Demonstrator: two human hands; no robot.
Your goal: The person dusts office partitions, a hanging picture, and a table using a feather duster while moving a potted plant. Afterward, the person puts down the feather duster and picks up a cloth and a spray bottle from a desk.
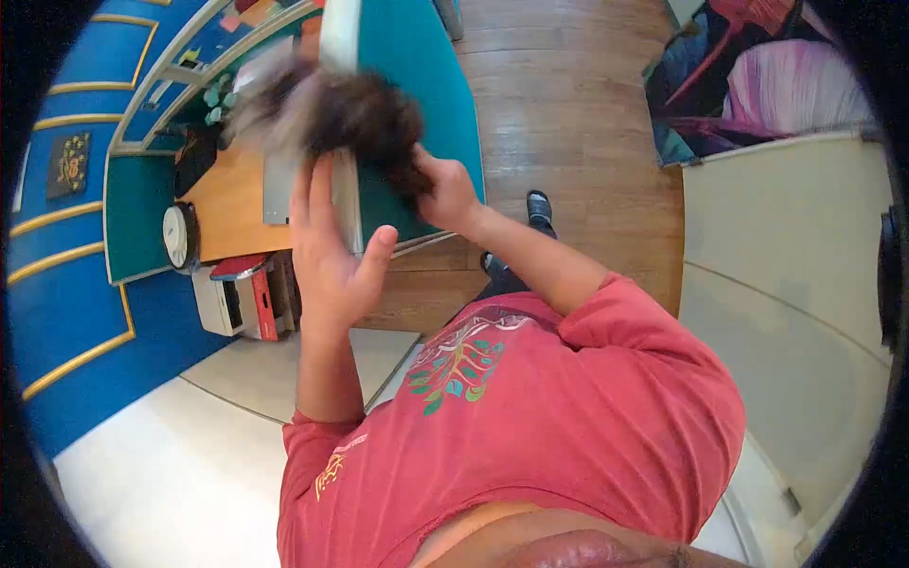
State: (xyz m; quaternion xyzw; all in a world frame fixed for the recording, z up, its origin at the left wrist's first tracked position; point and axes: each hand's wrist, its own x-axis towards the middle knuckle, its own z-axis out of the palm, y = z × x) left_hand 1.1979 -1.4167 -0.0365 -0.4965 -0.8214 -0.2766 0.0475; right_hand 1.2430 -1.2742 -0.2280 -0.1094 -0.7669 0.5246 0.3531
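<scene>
A fluffy brown feather duster (pixel 369 114), smeared by motion, is over the top edge of a teal partition (pixel 421 85). My right hand (pixel 447 194) is closed round its near end, and the handle is hidden in the fist. Just left of it, my left hand (pixel 331 251) is raised with the palm flat and the thumb spread. Its fingertips reach up to the lower edge of the duster's blurred feathers.
Behind the partition stands a wooden desk (pixel 227 204) with a grey laptop-like panel (pixel 276 189) and a round white-topped object (pixel 178 235). Boxes (pixel 263 298) sit below. A cream cabinet (pixel 776 237) is at right, over a wooden floor (pixel 568 104).
</scene>
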